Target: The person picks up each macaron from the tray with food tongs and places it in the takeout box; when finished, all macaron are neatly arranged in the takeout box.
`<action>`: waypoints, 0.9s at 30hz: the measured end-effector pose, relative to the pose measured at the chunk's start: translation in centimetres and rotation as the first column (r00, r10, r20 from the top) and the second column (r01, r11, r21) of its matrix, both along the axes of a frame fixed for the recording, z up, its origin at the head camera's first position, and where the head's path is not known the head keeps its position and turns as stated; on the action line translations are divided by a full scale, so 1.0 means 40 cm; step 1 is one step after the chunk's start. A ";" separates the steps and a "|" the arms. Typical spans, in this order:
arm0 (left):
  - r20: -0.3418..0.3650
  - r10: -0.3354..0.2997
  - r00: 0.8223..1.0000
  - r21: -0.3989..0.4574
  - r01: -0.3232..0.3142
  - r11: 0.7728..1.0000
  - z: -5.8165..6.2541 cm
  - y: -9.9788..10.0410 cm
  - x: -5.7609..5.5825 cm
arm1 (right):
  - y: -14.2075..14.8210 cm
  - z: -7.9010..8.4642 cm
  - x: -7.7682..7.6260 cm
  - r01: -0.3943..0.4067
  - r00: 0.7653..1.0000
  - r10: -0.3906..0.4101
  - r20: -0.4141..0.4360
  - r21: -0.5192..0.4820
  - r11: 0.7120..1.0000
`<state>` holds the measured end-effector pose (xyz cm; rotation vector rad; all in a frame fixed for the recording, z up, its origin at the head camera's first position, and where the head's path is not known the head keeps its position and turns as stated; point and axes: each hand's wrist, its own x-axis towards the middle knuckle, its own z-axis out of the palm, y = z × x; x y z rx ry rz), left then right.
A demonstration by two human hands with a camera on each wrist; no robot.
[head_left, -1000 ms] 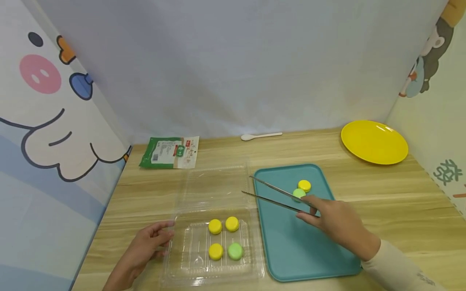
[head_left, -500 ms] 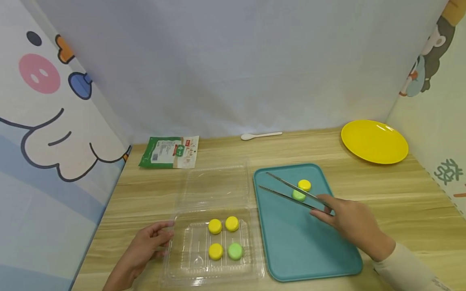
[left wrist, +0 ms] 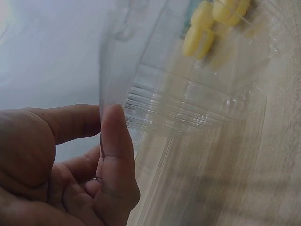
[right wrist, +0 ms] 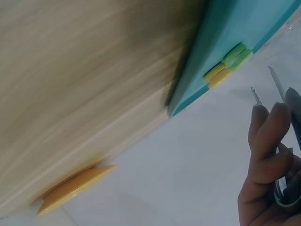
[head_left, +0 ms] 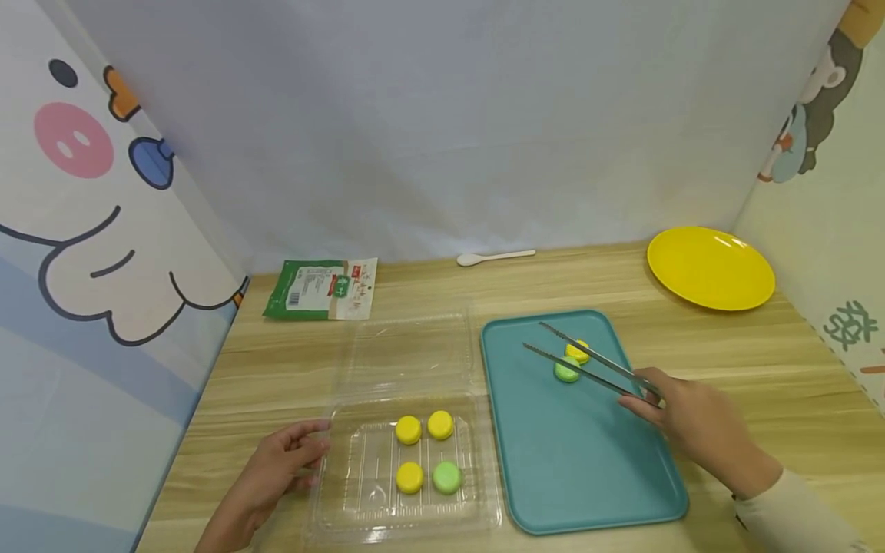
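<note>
My left hand [head_left: 280,468] pinches the left rim of a clear plastic clamshell box [head_left: 353,530] between thumb and finger; the left wrist view shows the thin rim [left wrist: 107,84] between them. Three yellow macarons [head_left: 410,478] and a green macaron [head_left: 447,478] sit in the box's near half; its lid [head_left: 408,346] lies folded back. My right hand [head_left: 698,422] grips metal tongs [head_left: 608,380], their tips apart with nothing between them. The tongs pass over a yellow macaron [head_left: 579,349] and a green macaron [head_left: 567,372], side by side on the blue-green tray [head_left: 588,468].
A yellow plate [head_left: 712,269] stands at the back right. Along the back lie a white spoon [head_left: 494,258] and a green-and-white packet [head_left: 321,289]. Fabric walls border the wooden table at the back and both sides.
My right hand and the tongs have moved right, away from the box, so the tongs now overlap the two macarons on the tray. The left hand and the box have stayed still.
</note>
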<state>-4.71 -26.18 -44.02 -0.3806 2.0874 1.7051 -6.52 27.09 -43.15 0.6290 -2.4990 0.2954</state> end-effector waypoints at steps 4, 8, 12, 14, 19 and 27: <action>0.001 -0.004 1.000 0.009 0.004 1.000 0.000 -0.002 0.000 | 0.025 -0.001 0.003 0.016 1.000 -0.017 0.015 0.021 1.000; 0.001 0.001 1.000 0.012 -0.001 1.000 -0.003 -0.003 -0.001 | 0.046 -0.007 0.008 0.031 0.998 -0.032 0.060 0.026 0.999; 0.001 -0.001 1.000 0.008 0.001 1.000 -0.006 -0.002 -0.002 | 0.064 -0.016 0.015 0.047 0.995 -0.049 0.092 0.023 0.999; 0.003 -0.005 1.000 0.010 0.005 1.000 -0.007 -0.002 -0.002 | 0.071 -0.019 0.019 0.054 0.994 -0.056 0.095 0.025 0.998; 0.010 0.000 1.000 0.017 0.000 1.000 -0.004 -0.002 -0.005 | 0.085 -0.021 0.029 0.061 0.992 -0.063 0.110 0.024 0.998; 0.012 0.004 1.000 0.017 -0.004 1.000 -0.001 0.000 -0.006 | 0.091 -0.024 0.036 0.074 0.991 -0.077 0.109 0.033 0.997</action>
